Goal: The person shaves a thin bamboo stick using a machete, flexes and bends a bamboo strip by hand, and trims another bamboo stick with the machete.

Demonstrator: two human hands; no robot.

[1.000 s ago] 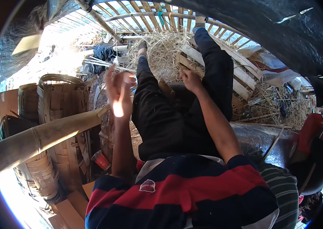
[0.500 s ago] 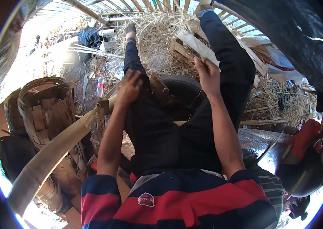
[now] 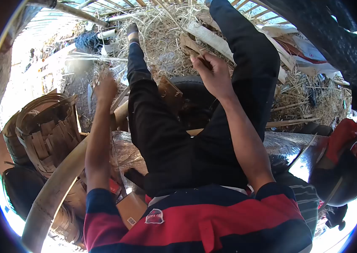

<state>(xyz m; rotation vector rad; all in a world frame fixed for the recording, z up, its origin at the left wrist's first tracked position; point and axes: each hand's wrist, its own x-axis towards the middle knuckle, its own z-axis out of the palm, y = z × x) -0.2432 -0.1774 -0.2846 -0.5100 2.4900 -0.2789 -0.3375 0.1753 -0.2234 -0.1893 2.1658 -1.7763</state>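
My right hand (image 3: 214, 76) is raised between my legs, near my right calf, with thumb and fingertips pressed together. A thin pale strip (image 3: 171, 17) slants down towards it; whether the fingers grip this strip, I cannot tell. My left hand (image 3: 106, 88) is smeared by motion, out to the left of my left knee. Its fingers do not show clearly. Below that hand lies the upper part of a thick bamboo pole (image 3: 54, 189), which slopes down to the lower left. Between my legs are a black tyre (image 3: 191, 82) and a wooden block (image 3: 170, 92).
Baskets woven from flat strips (image 3: 45, 135) stand at the left. Straw (image 3: 161, 42) covers the ground ahead, with a pale plank (image 3: 210, 40) on it. White sacks (image 3: 309, 46) lie at the right. A cardboard box (image 3: 132, 208) sits by my left hip.
My left hand has swung left, away from my knee, and now covers the spot where a small bottle stood. My right hand has shifted slightly left. The view has tilted a little.
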